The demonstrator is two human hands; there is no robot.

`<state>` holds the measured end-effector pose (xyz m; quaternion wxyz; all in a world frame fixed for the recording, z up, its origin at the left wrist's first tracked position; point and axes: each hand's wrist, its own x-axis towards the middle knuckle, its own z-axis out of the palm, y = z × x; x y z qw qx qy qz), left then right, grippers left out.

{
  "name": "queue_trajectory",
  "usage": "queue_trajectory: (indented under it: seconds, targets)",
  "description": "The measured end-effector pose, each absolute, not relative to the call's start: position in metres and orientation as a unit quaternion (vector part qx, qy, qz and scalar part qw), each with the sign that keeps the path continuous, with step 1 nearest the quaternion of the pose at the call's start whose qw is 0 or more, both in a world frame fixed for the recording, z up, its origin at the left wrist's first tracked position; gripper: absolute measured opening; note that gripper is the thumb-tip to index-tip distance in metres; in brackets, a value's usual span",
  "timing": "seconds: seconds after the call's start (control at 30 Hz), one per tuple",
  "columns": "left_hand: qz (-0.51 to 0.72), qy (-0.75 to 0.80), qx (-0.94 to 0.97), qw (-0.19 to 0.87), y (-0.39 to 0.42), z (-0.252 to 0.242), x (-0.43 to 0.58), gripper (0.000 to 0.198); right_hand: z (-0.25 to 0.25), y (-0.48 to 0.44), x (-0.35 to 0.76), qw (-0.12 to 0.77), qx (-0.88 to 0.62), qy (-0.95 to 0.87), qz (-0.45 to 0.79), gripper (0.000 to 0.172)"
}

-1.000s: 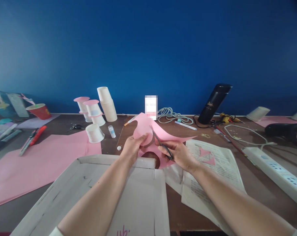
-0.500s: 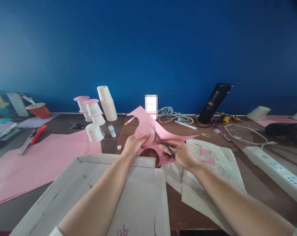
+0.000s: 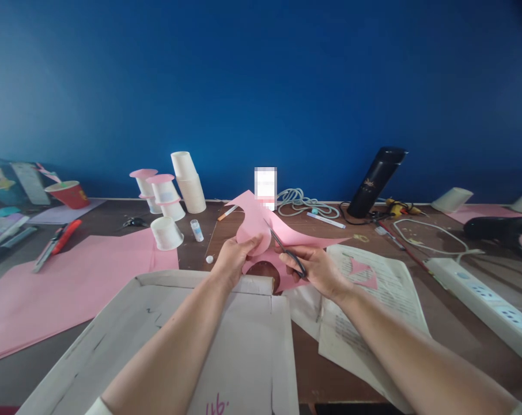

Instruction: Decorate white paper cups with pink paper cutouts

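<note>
Curving upward, a pink sheet [image 3: 254,216] extends just beyond the white box [image 3: 252,346], its rounded lobe [image 3: 248,235] pinched between the thumb and fingers of the left hand [image 3: 232,260]; the right hand [image 3: 316,269] grips dark-handled scissors [image 3: 283,246], their blades against the paper. To the right of the box lies a printed page [image 3: 393,282] bearing pink scraps [image 3: 365,278]; to its left, a stack of pink paper [image 3: 92,276]; beyond its far edge, a white cup [image 3: 166,235].

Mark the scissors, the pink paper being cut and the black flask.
Scissors [image 3: 294,255]: head view, on the dark handle.
Pink paper [image 3: 252,229]: head view, on the rounded part.
Black flask [image 3: 375,183]: head view, mid-body, below the cap.
</note>
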<state>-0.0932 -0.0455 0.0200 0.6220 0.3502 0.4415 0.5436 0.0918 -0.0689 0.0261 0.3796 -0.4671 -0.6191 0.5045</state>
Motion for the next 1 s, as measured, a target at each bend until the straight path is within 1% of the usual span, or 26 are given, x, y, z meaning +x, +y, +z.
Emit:
queue_trajectory:
  seconds: [0.8, 0.93, 1.0]
  targets:
    - [0.548, 0.443, 0.333, 0.627, -0.0436, 0.0214, -0.0951, 0.037, 0.0296, -0.0700, 0.0911, 0.378, -0.451, -0.621, 0.518, 0.041]
    - [0.554, 0.452, 0.340, 0.611, -0.0405, 0.0169, -0.0974, 0.036, 0.0282, -0.0690, 0.0918, 0.377, -0.453, -0.614, 0.525, 0.043]
    - [0.565, 0.453, 0.337, 0.602, -0.0388, 0.0151, -0.0983, 0.035, 0.0272, -0.0685, 0.0919, 0.375, -0.453, -0.612, 0.528, 0.041]
